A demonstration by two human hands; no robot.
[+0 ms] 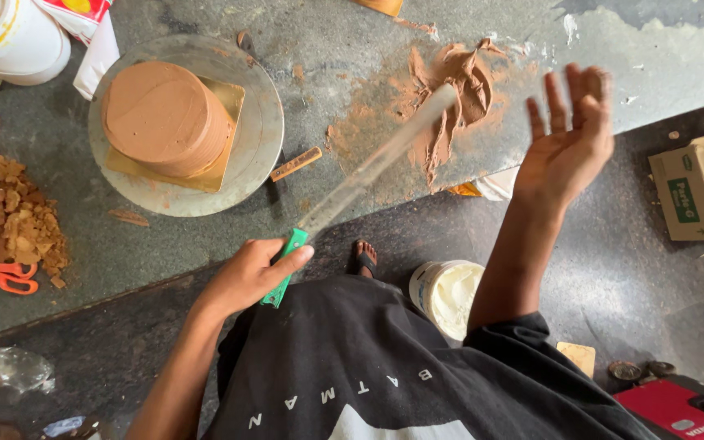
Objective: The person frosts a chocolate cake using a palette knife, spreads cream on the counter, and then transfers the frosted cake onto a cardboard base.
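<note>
One white tub (pixel 446 297) — pale cream, probably; left hand (pixel 248 273) grips spatula (pixel 368 173), right hand (pixel 568 138) spread, unladen.

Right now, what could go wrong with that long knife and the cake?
The left hand holds the green handle of a long knife whose blurred blade is in the chocolate cream; cream might flick off. The open right hand is near the blade tip. The frosted cake beside it could get nicked.
</note>
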